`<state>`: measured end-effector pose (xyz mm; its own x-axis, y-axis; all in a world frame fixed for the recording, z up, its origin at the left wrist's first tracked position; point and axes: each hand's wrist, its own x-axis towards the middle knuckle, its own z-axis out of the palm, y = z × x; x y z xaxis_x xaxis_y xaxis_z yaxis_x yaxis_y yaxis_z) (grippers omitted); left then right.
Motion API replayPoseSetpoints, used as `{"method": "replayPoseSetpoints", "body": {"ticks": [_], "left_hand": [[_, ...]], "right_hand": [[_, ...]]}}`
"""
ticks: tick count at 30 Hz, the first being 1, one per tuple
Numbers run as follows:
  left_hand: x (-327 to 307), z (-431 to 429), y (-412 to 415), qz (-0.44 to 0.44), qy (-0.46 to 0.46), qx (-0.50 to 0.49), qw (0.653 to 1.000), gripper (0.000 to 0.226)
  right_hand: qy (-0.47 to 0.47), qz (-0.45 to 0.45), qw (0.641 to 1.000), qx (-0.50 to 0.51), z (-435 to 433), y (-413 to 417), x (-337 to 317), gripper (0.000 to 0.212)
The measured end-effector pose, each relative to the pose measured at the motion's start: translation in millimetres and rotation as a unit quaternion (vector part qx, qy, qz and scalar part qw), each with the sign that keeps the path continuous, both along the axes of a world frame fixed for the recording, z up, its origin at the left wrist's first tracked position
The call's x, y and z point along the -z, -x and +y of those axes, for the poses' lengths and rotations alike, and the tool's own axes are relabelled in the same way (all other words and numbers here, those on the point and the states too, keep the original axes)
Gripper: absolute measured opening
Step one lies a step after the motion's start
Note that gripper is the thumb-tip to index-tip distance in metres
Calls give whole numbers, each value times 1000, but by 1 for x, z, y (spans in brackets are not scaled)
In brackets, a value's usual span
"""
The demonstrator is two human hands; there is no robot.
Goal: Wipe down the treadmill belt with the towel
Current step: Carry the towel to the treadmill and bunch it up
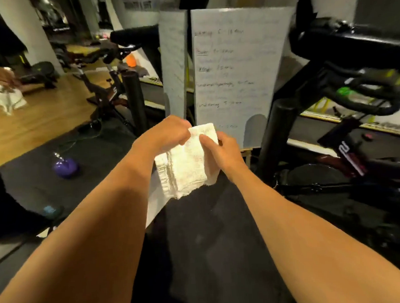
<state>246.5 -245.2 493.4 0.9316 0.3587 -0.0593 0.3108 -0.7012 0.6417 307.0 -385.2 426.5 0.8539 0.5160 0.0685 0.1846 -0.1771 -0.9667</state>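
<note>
I have the towel up in front of me at the centre of view, held in the air between both hands and well clear of the treadmill belt, which I take to be the dark strip running from under the towel down to 6 o'clock, between my forearms. A pale side rail edges it at about 7 o'clock.

My left hand sits at the towel's upper left edge, knuckles up, its fingers curled over and gripping the cloth. My right hand holds the right edge, thumb laid across the front face and the other fingers wrapped behind, out of sight. The towel hangs in layers below the two grips, its lower corner drooping toward 6 o'clock.

I judge this two-handed hold to be for folding or bunching the cloth into a pad that one palm can press flat. A loose, dangling towel would drag and skip on the belt. Wiping has not begun.

Both forearms reach forward from the bottom corners and converge at the towel, wrists fairly straight, elbows low.

A whiteboard with faint handwriting stands at 12 o'clock just beyond the hands, and an exercise bike fills 3 o'clock. The hands need to drop toward 6 o'clock to reach the belt.
</note>
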Motion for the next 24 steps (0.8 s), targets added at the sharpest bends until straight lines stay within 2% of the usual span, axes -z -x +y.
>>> {"method": "replayPoseSetpoints", "body": {"ticks": [6,9,12,17,21,24], "left_hand": [[-14,-150,-39,-11,-2,77,997,7],[-9,-247,-53,-67,46,98,992,29],[-12,-351,-63,-136,151,141,969,43],[-21,-520,-96,-187,270,222,918,44],[-23,-656,-119,-209,267,278,899,25],[-21,-748,-143,-228,278,303,883,23]], "right_hand": [[-4,-57,992,109,-189,-8,-28,25],[-18,-79,976,204,-295,-4,-40,23],[-38,-88,952,289,-392,2,-52,19],[-41,-146,888,435,-545,6,-67,25],[-32,-169,820,546,-655,4,-75,21],[-38,-166,781,601,-731,-7,-77,19]]}}
